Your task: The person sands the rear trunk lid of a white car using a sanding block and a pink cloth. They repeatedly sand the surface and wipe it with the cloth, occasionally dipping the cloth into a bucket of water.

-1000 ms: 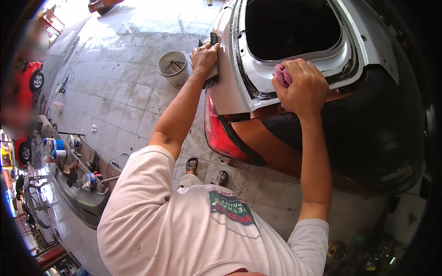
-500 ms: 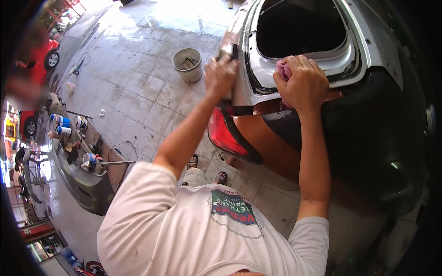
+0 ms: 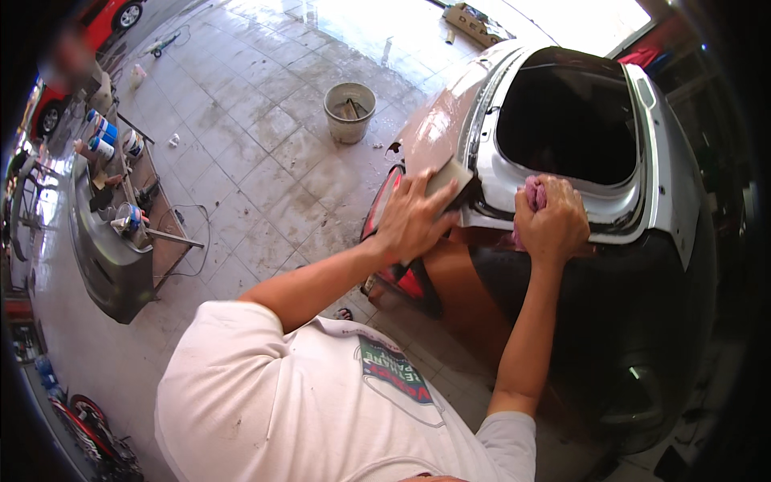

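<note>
My left hand (image 3: 411, 215) grips a flat, pale rectangular sanding block (image 3: 451, 178). It is over the rear corner of a car body (image 3: 440, 132), just above the red tail light (image 3: 411, 281). Whether the block touches the panel cannot be made out. My right hand (image 3: 560, 221) is closed around a crumpled pink cloth (image 3: 536, 193), resting at the lower edge of the silver frame (image 3: 514, 181) around the dark rear opening. Part of the cloth hangs below my fingers.
A grubby bucket (image 3: 350, 128) with tools inside stands on the tiled floor beyond the car. At left, a rack holds paint cans (image 3: 103, 128) beside a dark bumper (image 3: 108, 273). A cardboard box (image 3: 478, 26) lies at the back.
My left hand has come nearer to me along the car's side, toward the tail light, and the block's pale face now shows. My right hand keeps the cloth at the frame. The view has shifted.
</note>
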The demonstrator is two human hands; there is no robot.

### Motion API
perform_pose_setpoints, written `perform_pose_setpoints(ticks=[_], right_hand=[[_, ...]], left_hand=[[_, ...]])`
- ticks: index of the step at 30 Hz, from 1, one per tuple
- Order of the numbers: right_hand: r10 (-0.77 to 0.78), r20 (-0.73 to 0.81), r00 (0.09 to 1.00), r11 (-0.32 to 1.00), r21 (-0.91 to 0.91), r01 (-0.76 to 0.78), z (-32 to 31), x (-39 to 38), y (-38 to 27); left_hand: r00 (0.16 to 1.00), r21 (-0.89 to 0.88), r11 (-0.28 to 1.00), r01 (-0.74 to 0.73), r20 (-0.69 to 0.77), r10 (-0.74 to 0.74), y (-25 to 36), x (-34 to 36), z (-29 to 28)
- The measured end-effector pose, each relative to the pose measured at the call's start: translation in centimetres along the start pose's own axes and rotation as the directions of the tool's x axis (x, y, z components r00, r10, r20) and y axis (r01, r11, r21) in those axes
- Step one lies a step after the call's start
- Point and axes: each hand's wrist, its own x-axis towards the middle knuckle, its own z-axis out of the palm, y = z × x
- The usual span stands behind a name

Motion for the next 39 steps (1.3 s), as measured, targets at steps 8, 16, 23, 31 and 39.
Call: perform_pose_setpoints(ticks=[8, 16, 23, 31, 39], right_hand=[[-0.012, -0.015, 1.000, 1.000, 0.028, 0.012, 0.1, 1.4, -1.5], [0.027, 0.002, 1.000, 0.999, 0.020, -0.027, -0.4, 0.3, -0.8], [0.026, 0.060, 0.998, 1.000, 0.013, -0.027, 0.0, 2.4, -1.8], [0.083, 0.134, 0.987, 0.996, -0.032, -0.080, -1.4, 0.9, -1.3], [0.133, 0.181, 0.975, 0.991, -0.036, -0.128, -0.6, 1.8, -1.3]], left_hand=[[0.928, -0.005, 0.940, 0.340, 0.161, -0.335, -14.3, 15.7, 4.0], [0.958, -0.184, 0.950, 0.252, 0.184, -0.219, -12.5, 8.2, 2.8], [0.905, -0.099, 0.915, 0.391, 0.225, -0.362, -17.5, 29.1, 8.6], [0.983, -0.221, 0.975, -0.024, 0.173, 0.063, -16.9, 15.5, 5.4], [0.978, -0.228, 0.967, 0.116, 0.194, -0.071, -18.4, 26.6, 8.6]])
